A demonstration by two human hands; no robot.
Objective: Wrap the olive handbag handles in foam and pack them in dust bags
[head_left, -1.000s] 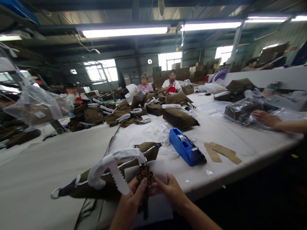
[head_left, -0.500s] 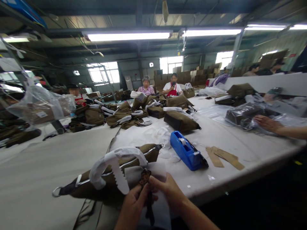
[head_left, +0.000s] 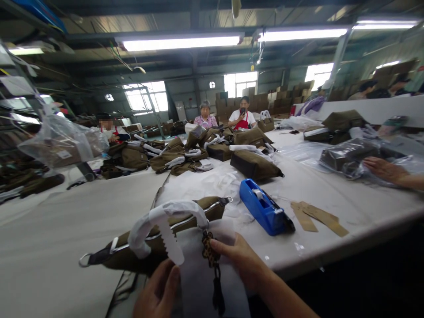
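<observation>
An olive-brown handbag with dark trim and a silver zip lies on the table in front of me. Its handle is wrapped in white paper, and a white notched strip hangs from it. My right hand pinches a leopard-print bag charm hanging at the handle's right end. Below the charm dangles a dark tassel. A sheet of thin white paper lies behind the charm. My left hand is beside the strip's lower tip, fingers loosely bent and apart, with nothing visible in them.
A blue tape dispenser and brown card pieces lie to the right. Several olive bags are piled farther back. At right, another person's hand rests on a plastic-wrapped bag. The table's edge runs along the right.
My left hand has let go of the charm and moved left and down. My right hand still holds the charm, which now shows more fully. The view has shifted slightly.
</observation>
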